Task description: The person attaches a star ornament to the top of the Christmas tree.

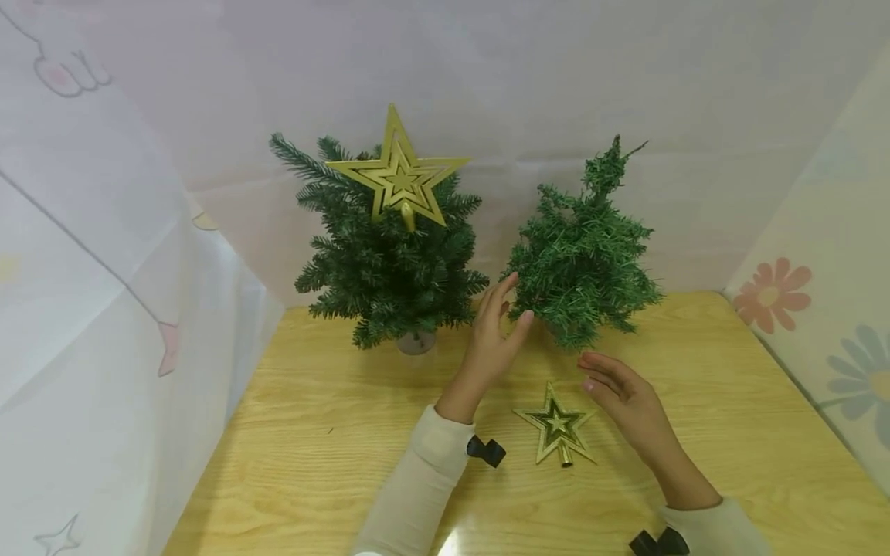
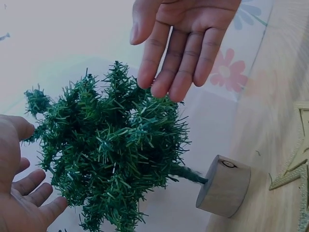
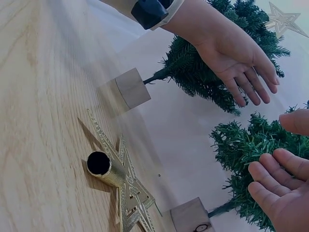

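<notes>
A small green artificial Christmas tree on a round wooden base stands at the back right of the table. My left hand is at its left side, fingers extended; whether they touch the branches I cannot tell. In front of the tree, on its right, my right hand is held with relaxed fingers and nothing in it. Between my forearms a gold star topper lies flat on the table, its hollow socket towards me.
To the left stands a darker, fuller Christmas tree with a larger gold star on top. Behind both trees hangs a pale cloth. A patterned cloth with flowers borders the wooden table on the right.
</notes>
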Tool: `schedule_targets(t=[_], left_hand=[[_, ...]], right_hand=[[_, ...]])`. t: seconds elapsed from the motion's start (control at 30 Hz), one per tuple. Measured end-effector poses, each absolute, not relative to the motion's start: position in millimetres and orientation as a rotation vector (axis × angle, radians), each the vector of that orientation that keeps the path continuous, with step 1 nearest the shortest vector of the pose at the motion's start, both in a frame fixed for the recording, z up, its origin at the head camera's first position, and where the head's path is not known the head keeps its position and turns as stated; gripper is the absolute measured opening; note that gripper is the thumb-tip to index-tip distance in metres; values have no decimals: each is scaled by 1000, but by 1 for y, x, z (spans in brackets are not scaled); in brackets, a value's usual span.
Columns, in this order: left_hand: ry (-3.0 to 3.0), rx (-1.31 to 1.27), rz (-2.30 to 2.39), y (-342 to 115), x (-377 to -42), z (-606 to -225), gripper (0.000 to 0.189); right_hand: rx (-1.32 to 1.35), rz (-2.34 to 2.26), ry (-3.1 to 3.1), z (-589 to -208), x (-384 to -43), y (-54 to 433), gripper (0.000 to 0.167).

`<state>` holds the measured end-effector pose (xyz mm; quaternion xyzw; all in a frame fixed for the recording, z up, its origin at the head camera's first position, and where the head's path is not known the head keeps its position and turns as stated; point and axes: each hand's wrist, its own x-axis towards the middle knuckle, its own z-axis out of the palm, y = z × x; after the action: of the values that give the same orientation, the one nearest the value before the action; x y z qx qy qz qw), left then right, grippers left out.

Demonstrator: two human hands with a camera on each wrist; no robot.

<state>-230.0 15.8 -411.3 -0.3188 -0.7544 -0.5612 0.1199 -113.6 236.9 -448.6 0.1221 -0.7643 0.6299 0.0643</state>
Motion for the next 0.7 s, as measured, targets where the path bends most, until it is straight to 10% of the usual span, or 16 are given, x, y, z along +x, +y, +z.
schedule_targets(t=[0.7], left_hand=[[-2191, -848, -1675, 24, -242, -405, 59]], right_hand=[[334, 1917, -2309, -450, -117, 245, 44]])
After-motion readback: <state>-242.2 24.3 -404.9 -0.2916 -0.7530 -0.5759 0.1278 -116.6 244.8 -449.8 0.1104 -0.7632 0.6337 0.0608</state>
